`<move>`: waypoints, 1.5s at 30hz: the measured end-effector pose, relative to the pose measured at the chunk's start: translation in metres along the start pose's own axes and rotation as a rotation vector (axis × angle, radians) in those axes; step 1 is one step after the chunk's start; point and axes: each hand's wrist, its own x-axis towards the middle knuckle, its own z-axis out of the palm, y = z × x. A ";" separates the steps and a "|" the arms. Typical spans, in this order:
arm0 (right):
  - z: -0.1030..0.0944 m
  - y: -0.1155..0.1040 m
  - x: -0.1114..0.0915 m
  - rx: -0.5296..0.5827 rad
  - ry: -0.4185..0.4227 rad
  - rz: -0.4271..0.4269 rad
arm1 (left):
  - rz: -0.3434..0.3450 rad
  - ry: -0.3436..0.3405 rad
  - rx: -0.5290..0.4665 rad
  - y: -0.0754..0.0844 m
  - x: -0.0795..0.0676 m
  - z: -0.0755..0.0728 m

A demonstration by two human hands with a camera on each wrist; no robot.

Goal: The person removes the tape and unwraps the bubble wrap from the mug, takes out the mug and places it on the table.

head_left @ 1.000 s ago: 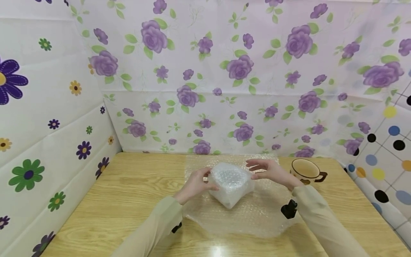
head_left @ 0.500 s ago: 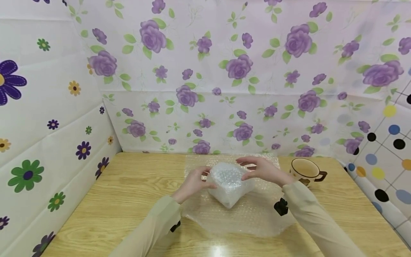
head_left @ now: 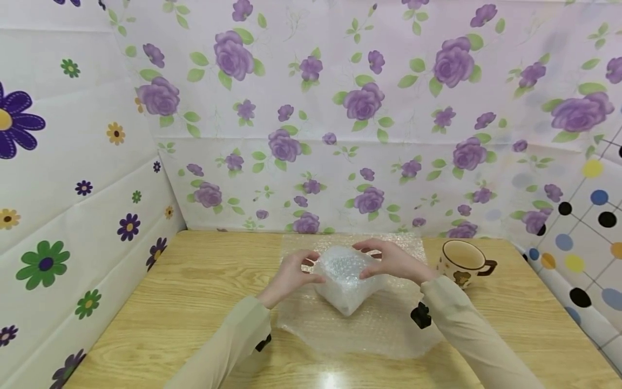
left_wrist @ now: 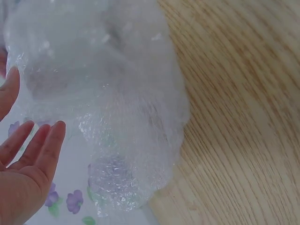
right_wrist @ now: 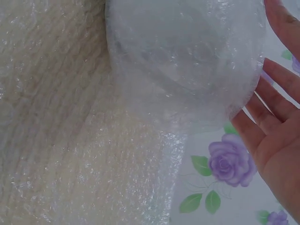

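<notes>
Bubble-wrapped bundle sits just below and right of frame centre in the head view, on a loose bubble wrap sheet spread over the bench. Contents not identifiable through the wrap. Left hand at its left side, right hand at its upper right. Hands apart, bundle between them, thumbs and fingers spread, neither clamped. Right fingertips look to be at the bundle's edge; left contact, cannot tell.

Step looks like handling the bundle from both sides. To do it well: bring palms in evenly, keep pressure light so the bubbles don't pop, support low since the film is slick and could slide over what's inside, and mind the sheet doesn't drag along. Mug at the right is close to the right forearm; keep that elbow clear.

Vs 1.0 s ago: right hand has shifted left, thumb now over the bundle's top; left hand nearly unchanged. Bundle and sheet same place; more of the mug's printed front shows.
</notes>
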 end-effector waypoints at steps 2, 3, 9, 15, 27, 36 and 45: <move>0.001 0.002 0.000 -0.010 0.005 -0.002 | 0.013 0.009 0.016 0.001 -0.001 -0.002; 0.001 0.002 -0.001 -0.008 0.007 -0.004 | 0.020 0.015 0.022 0.001 -0.002 -0.002; 0.003 0.001 -0.001 -0.030 0.012 -0.002 | 0.030 0.038 0.051 0.000 -0.004 -0.006; 0.006 -0.005 -0.001 -0.035 -0.001 0.019 | 0.032 0.036 0.039 -0.003 -0.007 -0.007; 0.009 0.004 0.001 -0.072 0.027 0.003 | 0.042 0.002 -0.018 -0.005 -0.018 -0.001; 0.011 0.000 -0.002 -0.047 0.032 0.007 | 0.091 -0.006 -0.062 -0.006 -0.023 0.011; 0.008 -0.035 -0.009 -0.059 0.022 0.008 | 0.078 -0.040 -0.082 -0.010 -0.025 0.021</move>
